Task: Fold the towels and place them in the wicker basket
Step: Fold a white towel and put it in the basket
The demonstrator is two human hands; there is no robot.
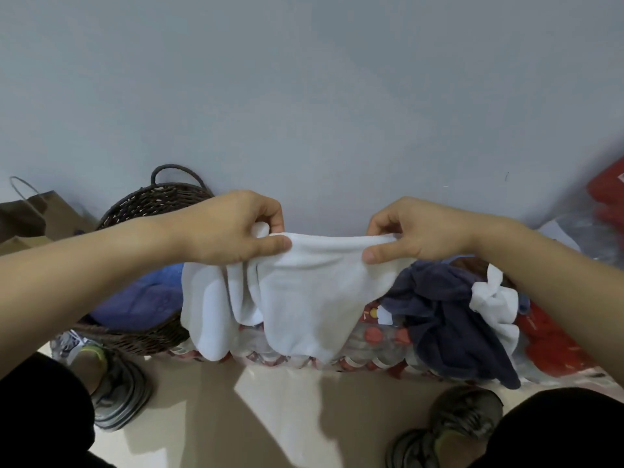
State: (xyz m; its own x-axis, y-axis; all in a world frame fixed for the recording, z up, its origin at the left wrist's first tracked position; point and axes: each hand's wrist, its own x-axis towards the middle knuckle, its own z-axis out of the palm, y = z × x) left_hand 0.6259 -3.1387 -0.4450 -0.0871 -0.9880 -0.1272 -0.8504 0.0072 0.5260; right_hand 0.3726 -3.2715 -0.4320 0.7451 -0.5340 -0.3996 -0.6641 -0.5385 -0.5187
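Hands meet at chest height over a cluttered floor: the left hand [233, 228] and the right hand [415, 231] each pinch the top edge of a white towel [297, 298] between thumb and curled fingers, holding it stretched between them so that the cloth hangs in loose folds in front of a pale wall [304, 96].

Behind the left forearm sits the wicker basket [141, 336], dark brown with a looped handle at its far rim; a blue towel [141, 298] lies inside it. The hanging white towel hides part of the basket's right side and much of a pack of bottles [381, 339] with red caps, wrapped in clear film, which stands against the wall. On top of that pack, to the right, lies a heap of laundry: a dark navy towel [449, 319] draped over the front edge, with another white cloth [493, 298] bunched just beside it. A red bag [547, 339] lies at the far right under the right forearm. A brown paper bag [44, 214] with a cord handle stands at the far left, beside the basket.

Two sneakers [114, 386] rest on the glossy tiled floor [270, 417] below.

Print on the bottle pack is too blurred to read.
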